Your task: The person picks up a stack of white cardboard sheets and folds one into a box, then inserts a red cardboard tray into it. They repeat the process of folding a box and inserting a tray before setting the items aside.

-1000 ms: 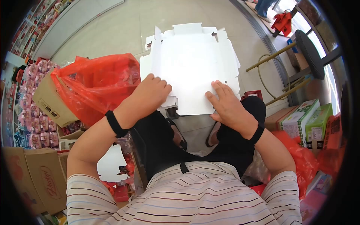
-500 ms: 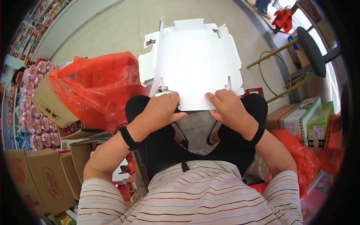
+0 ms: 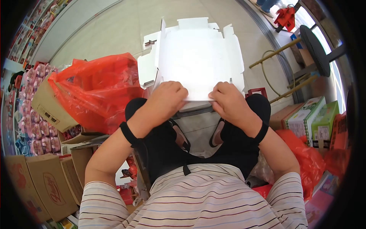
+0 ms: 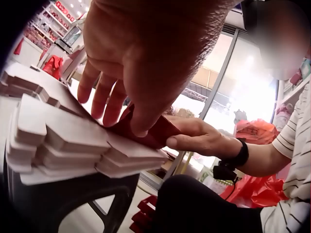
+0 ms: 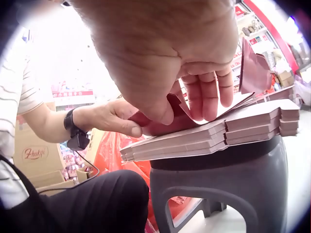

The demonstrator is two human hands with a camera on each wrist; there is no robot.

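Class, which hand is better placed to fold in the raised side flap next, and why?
Probably the left hand: it pinches the white sheet nearer the raised side flap, while the right hand pinches farther across.

The near flap (image 5: 170, 124) of the top white sheet (image 3: 198, 57), flat earlier, is now folded up, its red side outward, pinched by the left hand (image 3: 164, 101) and right hand (image 3: 234, 104); the stool's near edge (image 3: 195, 110) shows more.
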